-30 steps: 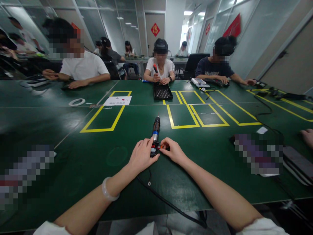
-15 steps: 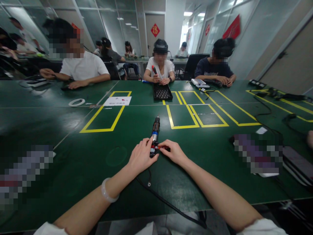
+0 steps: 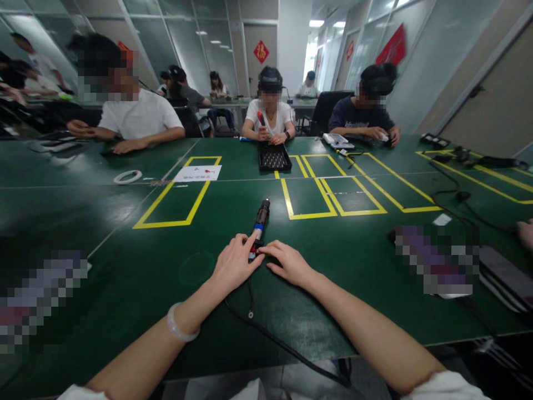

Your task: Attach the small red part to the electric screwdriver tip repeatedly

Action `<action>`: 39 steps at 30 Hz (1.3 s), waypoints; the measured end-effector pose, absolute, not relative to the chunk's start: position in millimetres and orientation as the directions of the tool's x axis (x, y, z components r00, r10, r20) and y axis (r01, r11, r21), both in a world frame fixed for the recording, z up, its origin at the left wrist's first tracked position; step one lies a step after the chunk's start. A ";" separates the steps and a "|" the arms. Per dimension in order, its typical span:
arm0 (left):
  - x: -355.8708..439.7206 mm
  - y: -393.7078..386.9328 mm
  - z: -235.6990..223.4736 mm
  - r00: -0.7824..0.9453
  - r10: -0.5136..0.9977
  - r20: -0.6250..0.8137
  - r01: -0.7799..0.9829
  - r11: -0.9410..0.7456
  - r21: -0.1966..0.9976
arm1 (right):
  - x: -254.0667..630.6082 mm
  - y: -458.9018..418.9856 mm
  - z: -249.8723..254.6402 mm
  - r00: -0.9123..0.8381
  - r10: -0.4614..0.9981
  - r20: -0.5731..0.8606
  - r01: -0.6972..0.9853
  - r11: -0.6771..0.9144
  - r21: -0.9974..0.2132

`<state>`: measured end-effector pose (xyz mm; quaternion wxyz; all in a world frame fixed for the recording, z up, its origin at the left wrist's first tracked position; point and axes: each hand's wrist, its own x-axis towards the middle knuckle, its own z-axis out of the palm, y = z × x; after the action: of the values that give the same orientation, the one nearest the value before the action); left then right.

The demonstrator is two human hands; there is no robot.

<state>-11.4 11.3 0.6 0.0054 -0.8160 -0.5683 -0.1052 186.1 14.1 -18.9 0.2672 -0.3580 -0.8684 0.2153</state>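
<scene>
A black cylindrical tool (image 3: 262, 213) with a blue and a silver band lies on the green table (image 3: 316, 311), its narrow tip pointing away from me. Its exact kind I cannot tell. My left hand (image 3: 236, 259) is closed around its rear part, index finger along the barrel. At the rear end, a red part (image 3: 255, 250) shows between my hands. My right hand (image 3: 288, 262) reaches it from the right; the index fingertip touches there, with the thumb apart. A black cable (image 3: 283, 345) runs from beneath my left hand toward the table edge, beside a short lead with a metal ring (image 3: 250, 315).
Across the table, a person handles a red-handled tool (image 3: 261, 118) above a black tray (image 3: 275, 160) of small parts. Yellow tape outlines (image 3: 312, 215) mark the tabletop. A paper sheet (image 3: 197, 173) and a white ring (image 3: 127, 176) lie at left; a blurred-out device (image 3: 435, 261) lies right.
My right fingers have loosened from their pinch on the red part and spread. The tool has turned slightly, and the view has shifted a little. My left hand stays on the tool.
</scene>
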 end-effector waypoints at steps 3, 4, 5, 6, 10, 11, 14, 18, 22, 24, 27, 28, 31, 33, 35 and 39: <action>-10.5 12.1 3.7 0.352 0.921 0.168 0.927 -0.368 0.076 | 186.5 14.1 -19.3 -0.596 0.745 0.300 0.530 0.646 -0.550; -10.6 12.5 4.9 0.357 0.919 0.168 0.927 -0.371 0.061 | 186.7 14.3 -19.7 -0.593 0.749 0.296 0.534 0.641 -0.552; -11.1 13.1 5.9 0.360 0.917 0.171 0.927 -0.372 0.045 | 187.1 14.6 -20.2 -0.589 0.753 0.293 0.537 0.636 -0.555; -12.0 13.9 6.8 0.364 0.915 0.174 0.927 -0.374 0.029 | 187.5 15.0 -20.9 -0.585 0.756 0.293 0.540 0.633 -0.555; -20.9 20.7 9.7 0.358 0.918 0.169 0.933 -0.360 -0.022 | 189.3 16.7 -24.3 -0.596 0.745 0.299 0.592 0.660 -0.463; -24.6 23.5 10.4 0.346 0.924 0.164 0.938 -0.346 -0.031 | 189.6 16.8 -25.1 -0.607 0.737 0.298 0.609 0.672 -0.422; -39.7 34.6 11.9 0.298 0.943 0.147 0.955 -0.294 -0.049 | 189.9 15.6 -26.4 -0.643 0.707 0.295 0.628 0.707 -0.325; -67.6 53.3 10.8 0.199 0.973 0.119 0.980 -0.194 -0.053 | 190.1 13.6 -26.3 -0.666 0.693 0.274 0.641 0.721 -0.265; -102.2 72.6 6.0 0.089 0.990 0.106 0.995 -0.084 -0.051 | 191.2 12.5 -23.2 -0.671 0.701 0.244 0.653 0.713 -0.253; -120.5 80.9 3.7 0.037 0.994 0.101 0.998 -0.032 -0.050 | 191.6 12.0 -21.3 -0.669 0.703 0.242 0.656 0.711 -0.252; -148.2 91.1 1.8 -0.037 0.994 0.098 0.999 0.041 -0.032 | 191.7 11.5 -19.6 -0.668 0.702 0.247 0.655 0.712 -0.253; -157.4 94.0 1.7 -0.059 0.994 0.096 0.998 0.062 -0.024 | 191.6 11.3 -19.5 -0.667 0.703 0.248 0.654 0.712 -0.256; -184.9 101.1 2.3 -0.123 0.990 0.073 0.992 0.125 -0.019 | 191.5 11.4 -19.8 -0.659 0.709 0.250 0.652 0.705 -0.279; -202.2 103.7 3.4 -0.158 0.986 0.061 0.987 0.160 -0.032 | 191.8 11.9 -20.3 -0.652 0.717 0.248 0.647 0.696 -0.311; -216.6 103.6 4.4 -0.186 0.981 0.055 0.981 0.188 -0.044 | 192.0 13.0 -20.9 -0.642 0.726 0.244 0.636 0.683 -0.358; -228.3 95.8 4.9 -0.208 0.971 0.120 0.975 0.216 -0.056 | 190.6 17.5 -22.8 -0.608 0.755 0.244 0.583 0.634 -0.507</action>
<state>-228.3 95.8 4.9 0.0642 -0.6258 -0.7772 -0.0159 190.6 17.5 -22.8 0.2234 -0.3820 -0.8759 0.1923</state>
